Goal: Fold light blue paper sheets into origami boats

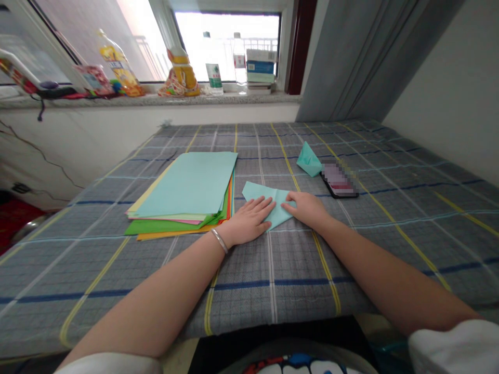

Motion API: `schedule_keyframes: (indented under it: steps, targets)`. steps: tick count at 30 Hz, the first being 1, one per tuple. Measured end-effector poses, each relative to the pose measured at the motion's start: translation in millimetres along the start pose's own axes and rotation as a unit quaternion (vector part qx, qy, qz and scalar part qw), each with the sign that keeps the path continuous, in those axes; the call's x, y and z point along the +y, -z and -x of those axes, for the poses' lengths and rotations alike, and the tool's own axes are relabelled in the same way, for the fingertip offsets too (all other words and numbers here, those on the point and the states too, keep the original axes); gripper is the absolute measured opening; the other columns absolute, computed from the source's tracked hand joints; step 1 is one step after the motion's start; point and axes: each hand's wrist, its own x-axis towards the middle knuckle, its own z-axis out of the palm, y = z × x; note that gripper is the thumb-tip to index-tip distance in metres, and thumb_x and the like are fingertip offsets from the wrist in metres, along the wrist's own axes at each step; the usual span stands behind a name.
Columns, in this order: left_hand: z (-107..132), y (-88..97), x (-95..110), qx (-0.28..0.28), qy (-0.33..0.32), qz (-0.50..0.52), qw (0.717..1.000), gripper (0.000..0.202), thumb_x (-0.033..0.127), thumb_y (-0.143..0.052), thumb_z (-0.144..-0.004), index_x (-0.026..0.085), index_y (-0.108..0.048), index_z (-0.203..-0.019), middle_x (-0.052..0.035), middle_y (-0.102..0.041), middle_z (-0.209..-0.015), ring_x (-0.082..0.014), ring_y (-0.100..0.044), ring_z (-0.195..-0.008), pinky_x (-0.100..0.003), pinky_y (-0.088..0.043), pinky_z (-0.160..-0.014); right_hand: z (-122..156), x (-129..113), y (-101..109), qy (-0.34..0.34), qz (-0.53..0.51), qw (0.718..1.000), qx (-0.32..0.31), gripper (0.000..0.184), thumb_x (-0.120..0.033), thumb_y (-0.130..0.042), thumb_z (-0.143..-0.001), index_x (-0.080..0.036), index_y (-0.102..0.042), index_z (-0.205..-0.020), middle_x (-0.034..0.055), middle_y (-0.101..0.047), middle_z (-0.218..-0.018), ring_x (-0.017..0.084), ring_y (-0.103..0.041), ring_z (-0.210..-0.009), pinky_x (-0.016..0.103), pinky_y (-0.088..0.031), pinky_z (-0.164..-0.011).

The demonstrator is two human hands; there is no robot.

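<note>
Several sheets of coloured paper (183, 187) lie stacked on a checked bedcover (390, 259), just beside the left hand (249, 221). That hand, with a metal bangle (219, 240) at its wrist, lies open and palm-down on a folded mint-green paper (258, 192). The right hand (306, 209), equally flat and open, presses the same paper without pinching it. Farther right, a pointed mint-green paper model (309, 161) sits just beside a phone (339, 180).

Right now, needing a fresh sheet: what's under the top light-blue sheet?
Edges of yellow, pink, green and orange paper show beneath the light-blue sheet; the rest is covered.
</note>
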Motion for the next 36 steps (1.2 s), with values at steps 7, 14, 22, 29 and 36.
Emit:
schedule_keyframes:
  steps: [7,14,22,29,36]
  targets:
    - [0.5,-0.6,4.4,0.019,0.004,-0.014,1.0,0.056,0.042,-0.022,-0.098,0.018,-0.02,-0.149,-0.0064,-0.017,-0.157,-0.0238,-0.013,-0.145,-0.042,-0.014,-0.117,-0.2,1.0,-1.2,0.0,0.002,1.0,0.007,0.025,-0.043,-0.053,-0.085,-0.021,-0.064,-0.091,0.0059,-0.072,-0.093,0.023,-0.064,-0.085,0.03,-0.038,-0.065]
    - [1.4,-2.0,8.2,0.049,0.006,-0.022,0.999,0.057,0.046,-0.021,-0.099,0.018,-0.023,-0.148,-0.0059,-0.021,-0.156,-0.0233,-0.016,-0.144,-0.041,-0.015,-0.117,0.2,0.7,-0.9,-0.005,-0.001,1.0,0.004,0.025,-0.043,-0.053,-0.085,-0.021,-0.064,-0.093,0.0055,-0.071,-0.094,0.023,-0.063,-0.086,0.029,-0.038,-0.066]
    - [0.5,-0.7,15.4,0.074,0.015,-0.04,0.996,0.053,0.043,-0.029,-0.098,0.016,-0.033,-0.144,-0.007,-0.03,-0.153,-0.0257,-0.024,-0.141,-0.043,-0.02,-0.115,0.0,4.8,-4.1,0.01,-0.023,0.999,0.038,0.025,-0.039,-0.057,-0.084,-0.021,-0.064,-0.101,0.0061,-0.068,-0.094,0.021,-0.061,-0.085,0.031,-0.042,-0.072]
    - [0.1,-4.3,16.4,0.104,0.014,-0.046,0.993,0.053,0.044,-0.031,-0.098,0.021,-0.031,-0.146,-0.0064,-0.035,-0.15,-0.0255,-0.029,-0.139,-0.043,-0.023,-0.114,9.8,2.8,-4.4,0.176,-0.027,0.981,0.079,0.023,-0.038,-0.058,-0.086,-0.026,-0.07,-0.102,0.0055,-0.066,-0.104,0.023,-0.055,-0.101,0.038,-0.039,-0.091]
    - [-1.9,-5.2,13.4,0.11,0.009,-0.044,0.993,0.055,0.047,-0.032,-0.097,0.022,-0.03,-0.145,-0.0074,-0.037,-0.149,-0.0256,-0.031,-0.138,-0.043,-0.024,-0.113,12.5,-2.2,-4.8,0.161,-0.018,0.985,0.054,0.032,-0.045,-0.064,-0.08,-0.022,-0.068,-0.103,0.0054,-0.067,-0.107,0.023,-0.056,-0.103,0.037,-0.041,-0.09]
